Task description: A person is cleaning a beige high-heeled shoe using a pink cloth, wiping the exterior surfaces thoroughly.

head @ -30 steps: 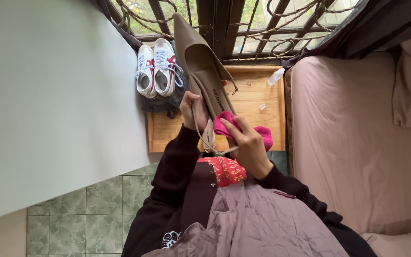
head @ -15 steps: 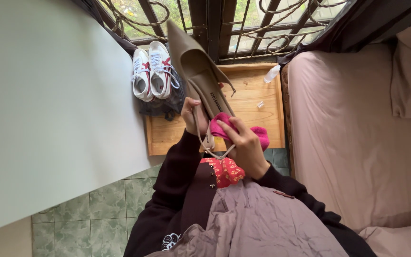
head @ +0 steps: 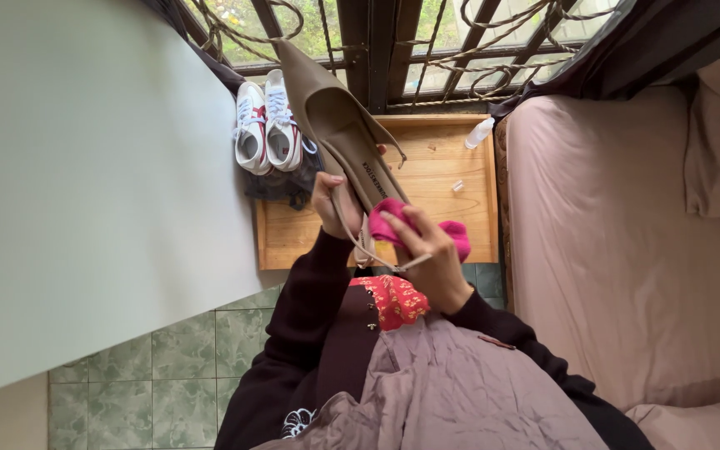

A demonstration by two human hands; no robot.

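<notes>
My left hand [head: 332,202] grips a tan pointed slingback shoe [head: 332,117] by its side, with the toe aimed up toward the window. My right hand [head: 431,258] presses a bright pink cloth [head: 393,225] against the shoe's inner heel area. The thin heel strap [head: 358,250] loops down between my two hands. Both hands sit above a wooden tray [head: 435,179] on the floor.
A pair of white sneakers with red trim [head: 267,125] stands on a dark cloth [head: 281,185] left of the tray. A small clear bottle [head: 479,132] lies at the tray's far right corner. A bed with beige sheets [head: 627,242] is to the right, a pale wall [head: 85,183] to the left.
The shoe's toe has swung slightly left, and my right hand with the pink cloth has shifted a little along the heel area. The view has moved slightly.
</notes>
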